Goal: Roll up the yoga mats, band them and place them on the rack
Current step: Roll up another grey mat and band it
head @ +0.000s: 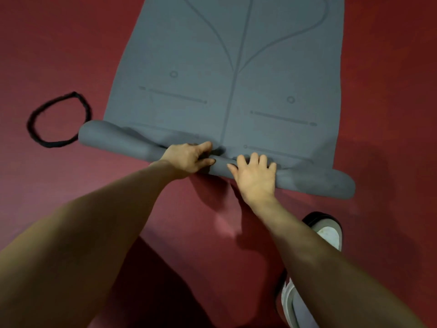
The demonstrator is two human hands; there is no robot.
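I see my left hand pinching the rolled end of the grey yoga mat at frame centre, my right hand pressing flat on it, black band lying at left on the red floor.

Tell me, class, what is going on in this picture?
A person is rolling up a grey rubber yoga mat on a dark red floor. Only its near end is rolled. The left hand grips the roll at its middle, and the right hand presses flat on it just beside. A black elastic band loop lies on the floor to the left, not yet used.
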